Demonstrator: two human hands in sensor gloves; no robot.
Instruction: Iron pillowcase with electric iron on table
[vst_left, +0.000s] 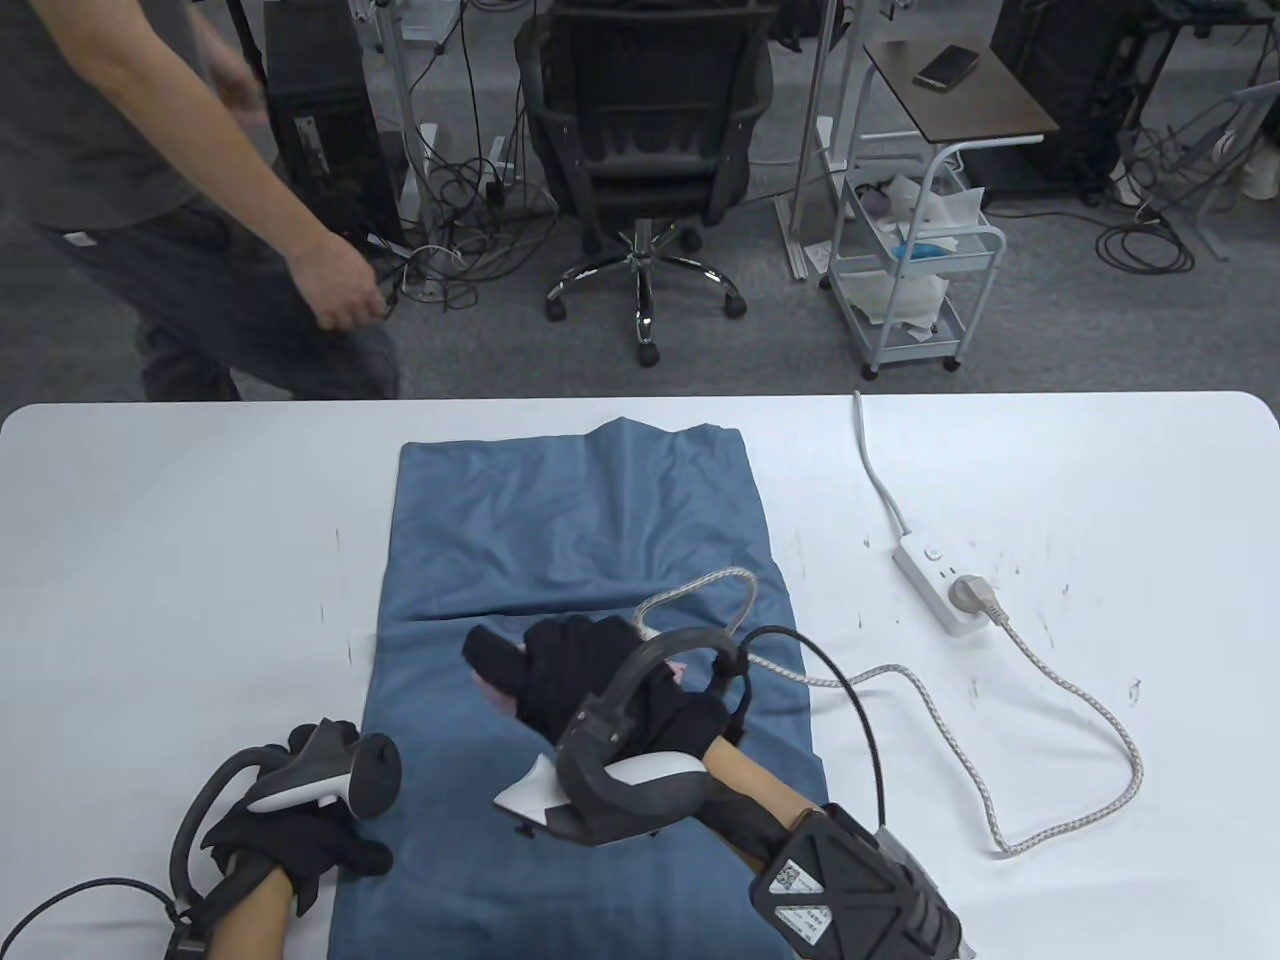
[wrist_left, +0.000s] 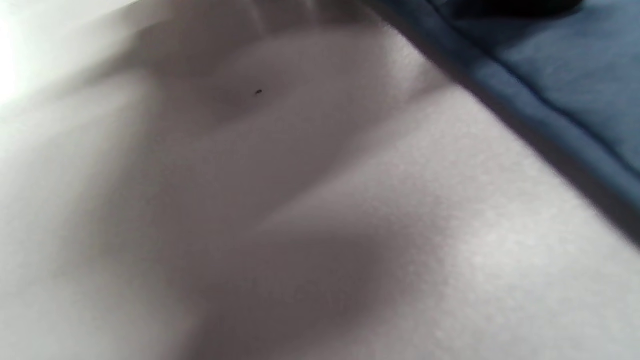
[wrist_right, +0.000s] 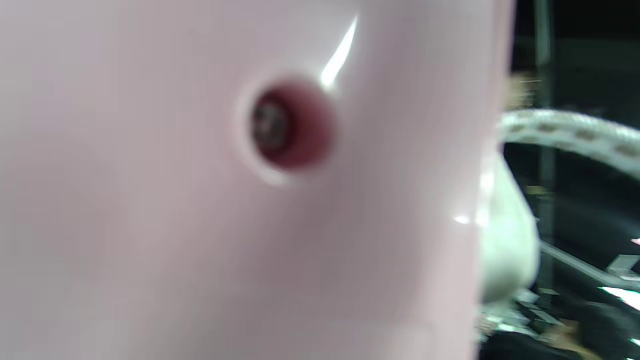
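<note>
The right hand (vst_left: 590, 690) grips the pink iron (wrist_right: 200, 200) on the blue pillowcase (vst_left: 570, 520). The left hand (vst_left: 300, 850) rests at the pillowcase's near left edge; its fingers are hidden. The pillowcase lies on the white surface (vst_left: 150, 560).

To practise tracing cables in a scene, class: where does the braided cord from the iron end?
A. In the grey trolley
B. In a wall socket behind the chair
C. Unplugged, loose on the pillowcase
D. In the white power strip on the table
D: in the table view the braided cord runs from the right hand across the table to a grey plug seated in the white power strip.
</note>
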